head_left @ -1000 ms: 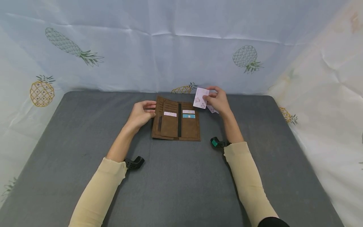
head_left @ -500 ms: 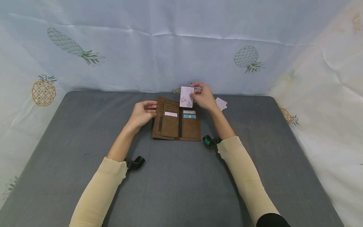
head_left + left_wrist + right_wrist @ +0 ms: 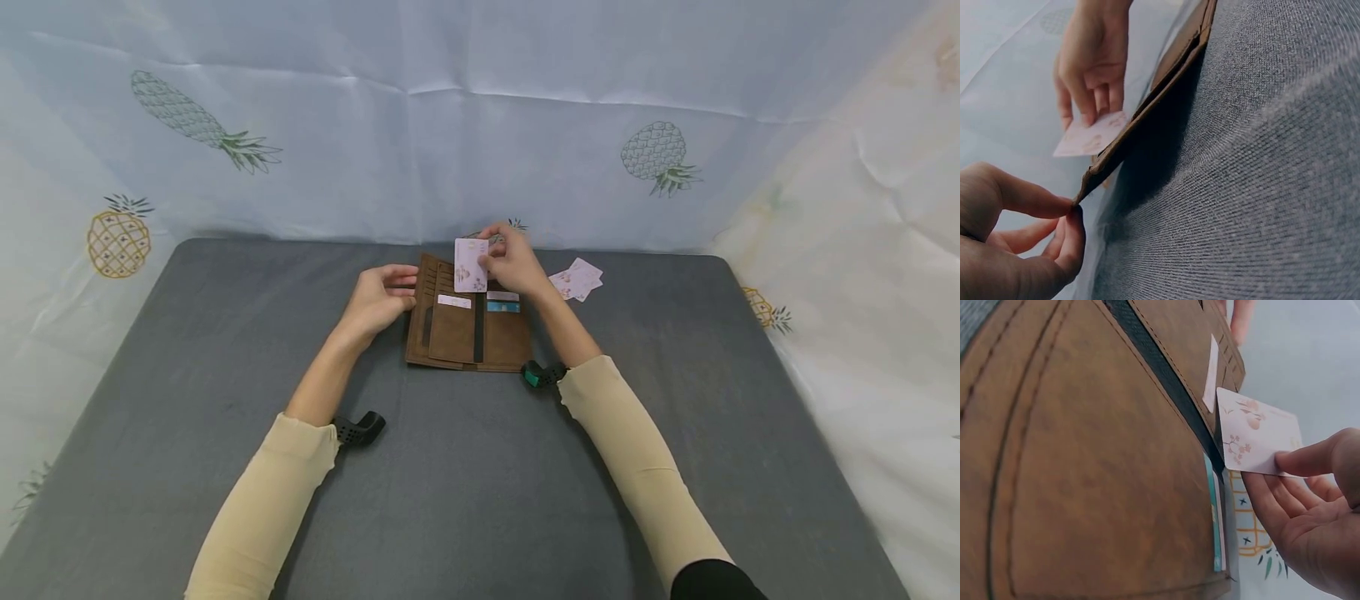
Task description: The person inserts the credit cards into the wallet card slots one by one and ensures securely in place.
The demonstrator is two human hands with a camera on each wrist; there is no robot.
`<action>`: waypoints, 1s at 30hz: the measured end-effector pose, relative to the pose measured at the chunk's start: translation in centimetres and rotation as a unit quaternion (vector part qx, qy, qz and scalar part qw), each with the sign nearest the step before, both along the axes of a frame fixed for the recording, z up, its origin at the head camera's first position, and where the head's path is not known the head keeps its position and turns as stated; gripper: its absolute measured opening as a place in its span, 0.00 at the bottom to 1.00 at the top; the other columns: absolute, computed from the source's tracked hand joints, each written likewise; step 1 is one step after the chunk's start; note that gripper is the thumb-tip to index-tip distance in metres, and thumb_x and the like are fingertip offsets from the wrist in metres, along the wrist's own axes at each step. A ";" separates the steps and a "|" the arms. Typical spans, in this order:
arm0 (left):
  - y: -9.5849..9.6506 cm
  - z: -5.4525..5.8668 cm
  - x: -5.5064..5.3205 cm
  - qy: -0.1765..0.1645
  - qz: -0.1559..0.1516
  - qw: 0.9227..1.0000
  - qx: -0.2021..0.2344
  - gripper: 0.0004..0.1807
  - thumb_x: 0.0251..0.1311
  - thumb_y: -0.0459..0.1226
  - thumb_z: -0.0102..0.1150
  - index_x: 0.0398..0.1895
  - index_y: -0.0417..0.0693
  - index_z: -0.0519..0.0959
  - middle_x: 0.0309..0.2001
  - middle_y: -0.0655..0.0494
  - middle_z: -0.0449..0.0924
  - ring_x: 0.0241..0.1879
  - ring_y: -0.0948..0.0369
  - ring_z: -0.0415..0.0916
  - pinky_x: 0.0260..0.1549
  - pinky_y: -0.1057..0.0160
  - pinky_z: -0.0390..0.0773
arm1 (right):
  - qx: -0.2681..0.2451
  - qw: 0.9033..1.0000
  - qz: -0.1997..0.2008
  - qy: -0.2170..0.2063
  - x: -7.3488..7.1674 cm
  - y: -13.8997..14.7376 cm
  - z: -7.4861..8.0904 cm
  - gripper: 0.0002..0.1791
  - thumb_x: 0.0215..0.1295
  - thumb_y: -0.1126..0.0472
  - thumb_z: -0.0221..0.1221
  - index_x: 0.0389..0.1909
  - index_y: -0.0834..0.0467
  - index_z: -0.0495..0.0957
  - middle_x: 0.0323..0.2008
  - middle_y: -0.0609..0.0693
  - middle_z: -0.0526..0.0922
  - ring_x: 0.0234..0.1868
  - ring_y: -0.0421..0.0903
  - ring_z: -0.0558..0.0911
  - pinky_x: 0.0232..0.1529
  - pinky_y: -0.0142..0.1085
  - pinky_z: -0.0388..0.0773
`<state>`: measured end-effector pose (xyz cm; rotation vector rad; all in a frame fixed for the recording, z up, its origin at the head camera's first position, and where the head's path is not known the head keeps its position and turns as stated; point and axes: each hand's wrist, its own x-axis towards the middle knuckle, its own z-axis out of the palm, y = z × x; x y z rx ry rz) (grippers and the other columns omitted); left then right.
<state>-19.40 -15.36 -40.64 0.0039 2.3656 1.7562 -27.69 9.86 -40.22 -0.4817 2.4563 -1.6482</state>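
Observation:
A brown wallet [image 3: 452,335] lies spread on the grey table, its left edge raised a little. My left hand [image 3: 377,302] pinches that edge between thumb and fingers, as the left wrist view also shows. In my right hand [image 3: 517,262] is a pale pink card [image 3: 470,267] with a flower print, pinched by thumb and fingers over the upper part of the wallet. The right wrist view has this card [image 3: 1259,432] beside the wallet's dark centre strip [image 3: 1166,375]. A pink card [image 3: 454,302] sticks out of a left slot; a blue card [image 3: 503,307] and another pink one [image 3: 502,296] sit in right slots.
Loose pink cards [image 3: 577,279] overlap on the grey table [image 3: 465,483] to the right of the wallet, partly behind my right wrist. A pale cloth with pineapple prints [image 3: 450,167] hangs behind the table and along its sides.
My right hand has carried the pink card leftward from beyond the wallet's right edge to over its upper middle, uncovering the loose cards. My left hand keeps its hold on the wallet.

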 end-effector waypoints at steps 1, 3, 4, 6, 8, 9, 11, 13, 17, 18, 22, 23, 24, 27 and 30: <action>0.0 0.0 0.0 0.001 0.001 1.000 0.000 0.30 0.71 0.22 0.55 0.77 0.36 0.72 0.72 0.33 0.75 0.70 0.39 0.78 0.70 0.44 0.81 | 0.001 1.000 0.003 -0.001 0.0 -0.1 -0.1 0.19 0.77 0.75 0.56 0.65 0.69 0.71 0.33 0.63 0.86 0.33 0.46 0.84 0.41 0.37 0.89; 0.1 0.0 0.0 0.001 0.002 1.000 0.001 0.30 0.71 0.22 0.54 0.77 0.36 0.72 0.71 0.33 0.75 0.69 0.39 0.78 0.70 0.44 0.81 | 0.002 1.000 0.007 -0.001 -0.1 -0.4 -0.2 0.19 0.77 0.75 0.56 0.65 0.69 0.70 0.34 0.64 0.87 0.33 0.47 0.85 0.41 0.38 0.90; 0.1 0.1 0.0 0.002 0.003 1.000 0.002 0.30 0.70 0.21 0.54 0.77 0.36 0.72 0.71 0.33 0.75 0.69 0.39 0.78 0.69 0.44 0.82 | 0.004 1.000 0.009 -0.002 -0.1 -0.5 -0.3 0.19 0.77 0.75 0.56 0.66 0.69 0.70 0.36 0.66 0.87 0.34 0.48 0.86 0.43 0.40 0.91; 0.0 0.1 0.0 0.002 0.003 1.000 0.001 0.30 0.70 0.21 0.55 0.77 0.36 0.73 0.71 0.33 0.75 0.69 0.40 0.78 0.69 0.45 0.82 | 0.006 1.000 0.011 -0.003 0.0 -0.8 -0.3 0.19 0.78 0.75 0.55 0.66 0.69 0.70 0.39 0.70 0.88 0.36 0.50 0.87 0.45 0.42 0.92; 0.0 0.1 0.0 0.002 0.004 1.000 0.002 0.31 0.70 0.21 0.55 0.77 0.36 0.73 0.71 0.34 0.75 0.69 0.40 0.79 0.69 0.45 0.82 | 0.005 1.000 0.014 -0.005 0.1 -1.2 -0.2 0.19 0.78 0.75 0.55 0.66 0.69 0.70 0.41 0.73 0.87 0.38 0.54 0.88 0.47 0.45 0.93; 0.0 0.1 0.0 0.002 0.004 1.000 0.002 0.31 0.70 0.21 0.55 0.77 0.36 0.73 0.71 0.33 0.75 0.69 0.40 0.79 0.69 0.45 0.82 | 0.004 1.000 0.014 -0.006 0.2 -1.4 -0.1 0.19 0.78 0.75 0.55 0.66 0.70 0.70 0.42 0.74 0.87 0.39 0.55 0.88 0.48 0.46 0.93; 0.0 0.1 -0.1 0.002 0.004 1.000 0.002 0.31 0.70 0.21 0.55 0.77 0.36 0.73 0.71 0.33 0.75 0.69 0.40 0.79 0.69 0.45 0.82 | 0.003 1.000 0.014 -0.010 0.3 -1.8 0.1 0.19 0.78 0.76 0.55 0.66 0.70 0.70 0.43 0.74 0.87 0.40 0.57 0.88 0.49 0.49 0.93; 0.0 0.1 -0.1 0.001 0.004 1.000 0.002 0.30 0.70 0.21 0.55 0.77 0.36 0.73 0.71 0.33 0.75 0.69 0.39 0.78 0.69 0.45 0.82 | 0.001 1.000 0.015 -0.015 0.4 -2.1 0.2 0.19 0.79 0.75 0.55 0.67 0.70 0.70 0.43 0.74 0.86 0.41 0.58 0.88 0.50 0.51 0.92; 0.0 0.1 -0.1 0.001 0.003 1.000 0.003 0.31 0.70 0.21 0.54 0.77 0.36 0.72 0.72 0.33 0.75 0.69 0.39 0.78 0.69 0.44 0.82 | 0.002 0.999 0.009 -0.032 0.5 -2.4 0.3 0.18 0.80 0.74 0.54 0.66 0.66 0.69 0.41 0.68 0.87 0.40 0.55 0.87 0.49 0.47 0.92; 0.0 0.1 -0.1 0.001 0.003 1.000 0.003 0.31 0.70 0.21 0.54 0.77 0.36 0.72 0.72 0.33 0.75 0.70 0.39 0.78 0.69 0.44 0.82 | 0.003 0.999 0.008 -0.037 0.6 -2.5 0.3 0.17 0.80 0.74 0.53 0.65 0.66 0.69 0.41 0.66 0.87 0.39 0.54 0.87 0.49 0.46 0.92; 0.0 0.1 0.1 0.001 0.002 1.000 0.001 0.31 0.70 0.21 0.54 0.77 0.36 0.72 0.72 0.33 0.75 0.70 0.39 0.78 0.70 0.43 0.81 | 0.013 0.998 0.007 -0.058 0.8 -2.5 0.4 0.17 0.81 0.73 0.52 0.66 0.64 0.68 0.39 0.61 0.87 0.39 0.50 0.86 0.49 0.43 0.92; 0.1 0.1 0.1 0.001 0.002 1.000 0.001 0.31 0.70 0.21 0.54 0.77 0.36 0.72 0.72 0.33 0.75 0.70 0.39 0.78 0.70 0.43 0.82 | 0.019 0.998 0.007 -0.059 0.8 -2.5 0.4 0.17 0.81 0.73 0.53 0.66 0.64 0.67 0.38 0.62 0.86 0.39 0.50 0.86 0.49 0.43 0.92; 0.1 0.1 0.1 0.001 0.002 1.000 0.001 0.31 0.70 0.21 0.54 0.77 0.36 0.72 0.72 0.33 0.75 0.70 0.39 0.78 0.70 0.44 0.82 | 0.024 0.998 0.008 -0.059 0.8 -2.4 0.3 0.18 0.81 0.72 0.53 0.67 0.65 0.67 0.39 0.63 0.86 0.39 0.51 0.87 0.50 0.43 0.91; 0.2 0.2 0.1 0.002 0.003 1.000 -0.001 0.31 0.70 0.21 0.55 0.77 0.36 0.73 0.71 0.33 0.75 0.69 0.39 0.78 0.69 0.44 0.82 | 0.051 0.997 0.008 -0.051 0.8 -2.3 0.1 0.19 0.81 0.71 0.53 0.69 0.65 0.66 0.40 0.65 0.87 0.39 0.55 0.89 0.46 0.40 0.90; 0.2 0.1 0.1 0.002 0.005 1.000 -0.002 0.30 0.70 0.21 0.55 0.76 0.36 0.73 0.71 0.34 0.75 0.69 0.40 0.79 0.68 0.46 0.83 | 0.084 0.996 0.005 -0.032 0.8 -2.1 -0.1 0.19 0.81 0.69 0.55 0.67 0.64 0.68 0.40 0.66 0.88 0.39 0.58 0.91 0.40 0.35 0.86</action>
